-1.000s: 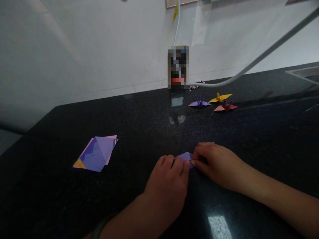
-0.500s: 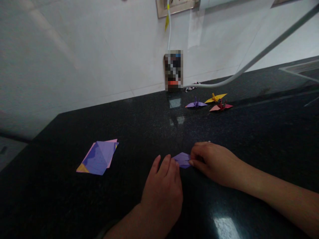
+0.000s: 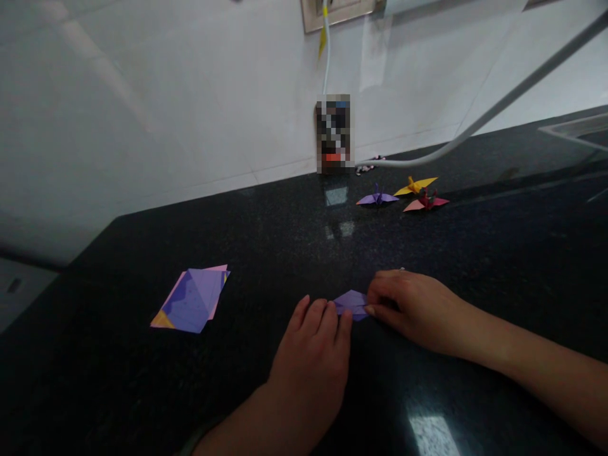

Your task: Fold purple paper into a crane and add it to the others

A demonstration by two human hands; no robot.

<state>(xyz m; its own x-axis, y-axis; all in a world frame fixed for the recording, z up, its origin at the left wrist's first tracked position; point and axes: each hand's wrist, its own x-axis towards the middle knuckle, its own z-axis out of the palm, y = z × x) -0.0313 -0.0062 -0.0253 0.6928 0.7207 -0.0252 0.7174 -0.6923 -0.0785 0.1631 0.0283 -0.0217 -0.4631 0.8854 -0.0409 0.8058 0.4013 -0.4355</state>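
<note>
Three paper birds look finished, while the purple paper on the bench, seemingly part-folded, sits pinched by the right hand under the left hand, fingers spread, flat sheets left unshaped.

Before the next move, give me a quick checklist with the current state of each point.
1. Right hand has the folded purple paper: ok, thumb and fingers at its right end.
2. Left hand on the same paper: ok, fingertips at its left end.
3. Both paper ends visible: not ok, fingers cover them.
4. Creases sharp and aligned: cannot tell, too small and partly hidden.
5. Purple crane, yellow crane and red-pink crane apart from the hands: ok, they sit farther back near the wall.
6. Loose paper sheets apart from the hands: ok, lying off to the left.
</note>
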